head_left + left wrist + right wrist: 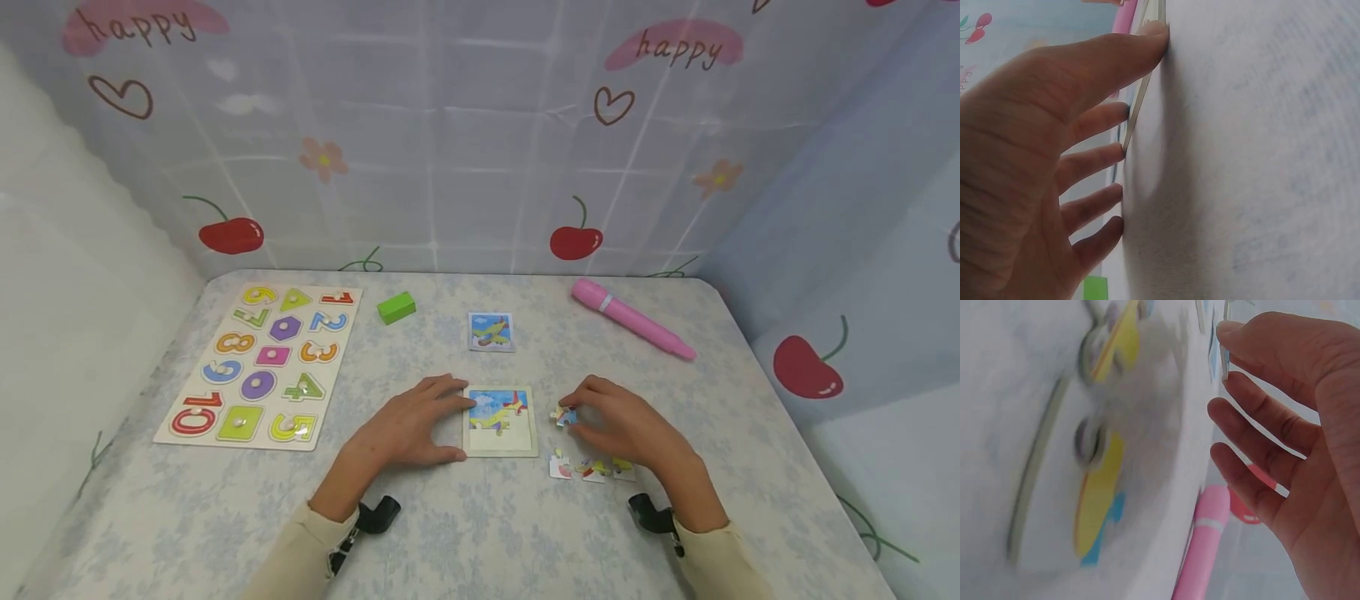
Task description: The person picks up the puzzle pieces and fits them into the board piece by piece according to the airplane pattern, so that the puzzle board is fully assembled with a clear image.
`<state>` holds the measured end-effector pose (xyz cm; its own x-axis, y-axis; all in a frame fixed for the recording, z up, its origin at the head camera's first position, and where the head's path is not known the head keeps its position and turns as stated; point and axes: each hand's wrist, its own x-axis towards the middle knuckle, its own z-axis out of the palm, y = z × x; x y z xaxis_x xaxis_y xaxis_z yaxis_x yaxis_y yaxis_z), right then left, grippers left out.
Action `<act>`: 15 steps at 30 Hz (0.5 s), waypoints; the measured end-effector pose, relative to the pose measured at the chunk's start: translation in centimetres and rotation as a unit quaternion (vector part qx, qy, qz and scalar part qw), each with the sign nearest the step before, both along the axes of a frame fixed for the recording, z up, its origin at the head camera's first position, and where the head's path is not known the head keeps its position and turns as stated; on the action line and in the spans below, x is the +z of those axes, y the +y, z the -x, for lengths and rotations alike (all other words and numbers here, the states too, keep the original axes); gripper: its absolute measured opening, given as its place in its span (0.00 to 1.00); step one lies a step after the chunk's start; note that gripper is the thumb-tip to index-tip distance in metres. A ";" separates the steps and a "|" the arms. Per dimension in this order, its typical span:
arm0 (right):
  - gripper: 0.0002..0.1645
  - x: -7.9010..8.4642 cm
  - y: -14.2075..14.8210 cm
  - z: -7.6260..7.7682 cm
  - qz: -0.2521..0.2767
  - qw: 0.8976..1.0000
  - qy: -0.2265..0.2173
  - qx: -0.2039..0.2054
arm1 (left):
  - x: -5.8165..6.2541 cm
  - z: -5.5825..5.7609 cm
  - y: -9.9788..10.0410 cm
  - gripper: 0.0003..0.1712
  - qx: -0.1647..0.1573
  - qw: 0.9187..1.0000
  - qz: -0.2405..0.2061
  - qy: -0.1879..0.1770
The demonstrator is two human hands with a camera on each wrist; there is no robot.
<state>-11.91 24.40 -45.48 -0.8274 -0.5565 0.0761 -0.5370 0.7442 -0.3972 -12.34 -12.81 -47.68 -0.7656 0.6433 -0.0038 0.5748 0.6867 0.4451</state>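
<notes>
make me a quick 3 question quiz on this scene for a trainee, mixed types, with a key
1. Which hand pinches a puzzle piece?
2. True or false: the green block lies on top of the number board.
3. In the head view, what colour is the pen-shaped object?
a) green
b) pink
c) yellow

Key:
1. The right hand.
2. False: the green block is on the table, beside the number board.
3. b) pink.
</notes>
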 end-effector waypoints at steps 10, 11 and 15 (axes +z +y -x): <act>0.20 0.2 -2.7 0.9 -0.024 0.999 -0.010 0.021 | -0.1 0.2 -0.1 0.42 -0.008 1.000 -0.007 0.007; 0.20 0.2 -2.9 1.0 -0.024 0.999 -0.010 0.023 | -0.2 0.2 -0.1 0.42 -0.009 1.000 -0.009 0.009; 0.19 0.0 -3.5 1.2 -0.027 0.999 -0.015 0.028 | -0.3 0.2 -0.1 0.42 -0.007 1.000 -0.007 0.008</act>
